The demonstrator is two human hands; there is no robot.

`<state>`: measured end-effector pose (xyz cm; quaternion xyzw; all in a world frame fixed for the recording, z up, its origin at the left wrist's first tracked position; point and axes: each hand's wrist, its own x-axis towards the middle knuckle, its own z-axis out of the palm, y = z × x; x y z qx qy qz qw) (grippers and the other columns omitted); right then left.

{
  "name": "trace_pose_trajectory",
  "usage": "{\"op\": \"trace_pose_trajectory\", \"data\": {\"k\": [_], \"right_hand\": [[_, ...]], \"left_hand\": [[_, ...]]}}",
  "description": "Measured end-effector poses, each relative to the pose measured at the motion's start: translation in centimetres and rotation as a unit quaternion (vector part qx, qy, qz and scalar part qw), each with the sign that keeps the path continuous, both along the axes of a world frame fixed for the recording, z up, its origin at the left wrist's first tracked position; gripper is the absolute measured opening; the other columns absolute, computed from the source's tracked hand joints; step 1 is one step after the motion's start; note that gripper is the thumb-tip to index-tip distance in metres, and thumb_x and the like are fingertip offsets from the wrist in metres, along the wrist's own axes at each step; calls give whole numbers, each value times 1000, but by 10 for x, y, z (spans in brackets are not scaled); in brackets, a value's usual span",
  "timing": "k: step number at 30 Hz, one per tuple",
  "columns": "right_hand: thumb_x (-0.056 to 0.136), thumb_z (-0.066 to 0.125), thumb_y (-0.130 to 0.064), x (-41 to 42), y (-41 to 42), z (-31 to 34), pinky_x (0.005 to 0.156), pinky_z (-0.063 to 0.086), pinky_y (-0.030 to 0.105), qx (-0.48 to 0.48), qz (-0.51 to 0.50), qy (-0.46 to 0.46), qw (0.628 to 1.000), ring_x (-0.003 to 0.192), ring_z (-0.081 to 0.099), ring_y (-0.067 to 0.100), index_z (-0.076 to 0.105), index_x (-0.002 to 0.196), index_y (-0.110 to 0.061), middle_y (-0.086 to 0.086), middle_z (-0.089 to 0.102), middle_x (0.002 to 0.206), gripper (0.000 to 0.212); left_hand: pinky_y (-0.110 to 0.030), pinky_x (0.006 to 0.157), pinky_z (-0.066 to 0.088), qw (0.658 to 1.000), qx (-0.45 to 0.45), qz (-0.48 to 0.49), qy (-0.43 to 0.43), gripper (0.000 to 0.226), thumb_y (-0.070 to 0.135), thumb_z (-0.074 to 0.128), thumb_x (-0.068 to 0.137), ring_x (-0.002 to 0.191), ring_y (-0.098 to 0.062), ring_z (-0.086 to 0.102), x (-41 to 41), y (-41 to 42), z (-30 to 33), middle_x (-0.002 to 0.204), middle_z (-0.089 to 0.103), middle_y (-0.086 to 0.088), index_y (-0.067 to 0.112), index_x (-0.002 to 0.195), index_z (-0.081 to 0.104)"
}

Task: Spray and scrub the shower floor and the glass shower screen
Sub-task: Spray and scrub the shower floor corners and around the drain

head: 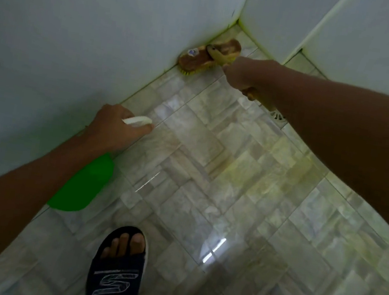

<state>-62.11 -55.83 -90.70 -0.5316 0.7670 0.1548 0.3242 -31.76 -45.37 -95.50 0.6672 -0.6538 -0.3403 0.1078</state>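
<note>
Scrubbing floor [209, 175] at far corner: right hand [239, 74] gripping brush [201, 57] handle; left hand [115, 130] wrapped round green sprayer [81, 186] by left wall. Floor wet; screen apparently left.

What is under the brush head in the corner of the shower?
Under the brush head, yellow bristles press on the tiled floor where it meets the white wall. The tile directly beneath is covered. The right hand grips the handle.

Brush head [208, 56] jammed in corner, walls [80, 29] close on two sides. Open tiled floor [234, 178] toward centre; drain [279, 116] nr right arm, sandalled foot [119, 262] at bottom.
</note>
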Motion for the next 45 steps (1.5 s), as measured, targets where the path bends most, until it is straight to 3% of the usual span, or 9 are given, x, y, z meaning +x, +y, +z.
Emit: {"op": "trace_pose_trajectory", "data": {"k": [5, 11, 18, 22, 26, 30, 33, 39, 45], "right_hand": [[104, 33, -22, 42, 26, 10, 59, 54, 39, -23, 50, -12, 998, 64, 58, 30, 45, 128, -2, 25, 63, 90, 33], [107, 29, -35, 76, 91, 9, 42, 48, 25, -58, 138, -33, 988, 53, 58, 18, 47, 104, -10, 6, 55, 75, 31], [104, 26, -51, 14, 195, 10, 51, 33, 30, -7, 162, 2, 987, 61, 49, 14, 47, 101, -14, 5, 54, 83, 43], [103, 26, -53, 12, 182, 25, 49, 40, 28, 26, 174, 37, 984, 58, 57, 18, 44, 98, -15, 9, 58, 83, 42], [103, 27, -50, 74, 120, 14, 43, 49, 29, -32, 149, 23, 988, 54, 65, 24, 47, 107, -13, 9, 60, 79, 42], [107, 29, -30, 121, 120, 4, 44, 46, 22, -64, 185, -36, 980, 58, 56, 15, 54, 120, -5, 5, 62, 91, 37], [107, 30, -41, 98, 182, -6, 59, 38, 30, -43, 149, -76, 985, 76, 56, 24, 52, 121, -4, 15, 62, 111, 45], [103, 35, -49, -19, 300, 11, 53, 35, 31, 31, 133, -24, 990, 58, 50, 17, 46, 101, -12, 11, 60, 83, 38], [103, 31, -50, -22, 274, 7, 65, 44, 34, 28, 81, -28, 996, 68, 55, 20, 51, 112, -10, 4, 54, 85, 46]], "left_hand": [[-31, 54, 48, 998, -15, 19, 56, 60, 61, 82, 74, 51, -19, 61, 29, 13, 10, 53, 65, -17, 5, 56, 68], [-35, 52, 40, 995, -43, 60, 70, 69, 67, 77, 69, 58, -15, 52, 48, 21, 16, 60, 57, -13, -1, 69, 71], [-29, 67, 44, 991, -48, 67, 110, 56, 51, 83, 83, 67, -17, 57, 71, 29, 30, 77, 71, -28, -5, 83, 75], [-21, 58, 41, 992, -51, 58, 105, 46, 41, 82, 89, 65, -10, 55, 73, 35, 34, 67, 65, -3, -4, 89, 73], [-38, 57, 49, 988, -72, 43, 131, 55, 48, 81, 86, 65, -22, 56, 66, 49, 38, 76, 66, -32, -6, 85, 69], [-45, 52, 50, 988, -82, 39, 129, 62, 60, 74, 78, 62, -21, 57, 61, 50, 41, 79, 67, -35, -2, 83, 71], [-49, 58, 55, 990, -75, 31, 112, 61, 56, 77, 82, 63, -22, 58, 59, 51, 44, 80, 66, -36, -4, 83, 69], [-46, 57, 58, 992, -55, 4, 111, 63, 58, 76, 84, 63, -24, 61, 52, 52, 42, 80, 70, -32, -5, 83, 71], [-44, 59, 46, 991, -74, -63, 94, 60, 51, 77, 88, 63, -22, 59, 24, 50, 38, 74, 70, -29, -7, 76, 69]]}}
